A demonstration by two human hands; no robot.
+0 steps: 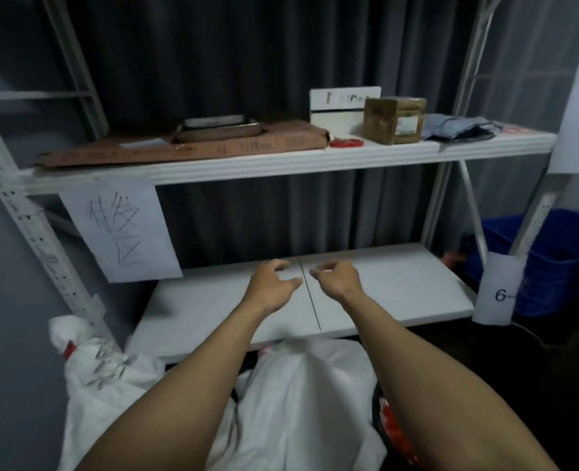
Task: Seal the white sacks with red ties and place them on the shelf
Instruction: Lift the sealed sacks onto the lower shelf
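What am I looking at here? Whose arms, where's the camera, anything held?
No machine: a person's two bare arms, filmed by one wide-angle camera worn on the head, looking forward and down. The left hand and right hand hover over the lower shelf, fingers loosely curled, holding nothing. Under the arms lies a white sack; a second sack at left is closed with a red tie. The upper shelf carries flat cardboard, a brown box and what look like spare red ties.
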